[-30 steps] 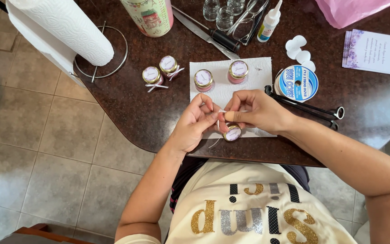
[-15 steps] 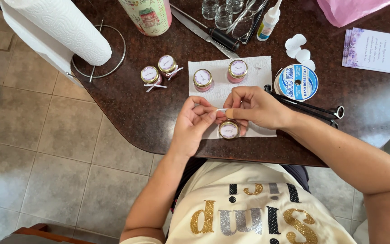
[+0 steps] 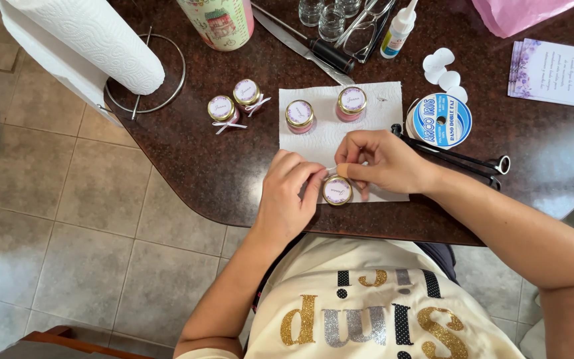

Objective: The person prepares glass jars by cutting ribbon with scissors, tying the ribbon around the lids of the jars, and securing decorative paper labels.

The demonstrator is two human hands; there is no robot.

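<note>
At the dark table's edge, our left hand (image 3: 291, 193) and right hand (image 3: 380, 161) pinch a small gold-lidded glass jar (image 3: 337, 191), light, rigid, probably breakable, best held by its sides.

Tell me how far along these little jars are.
Looks done: two jars off the paper towel carry white bows. In hand: the left hand and right hand work at a jar near the table edge. Likely left: two jars on the towel show no bow.
</note>
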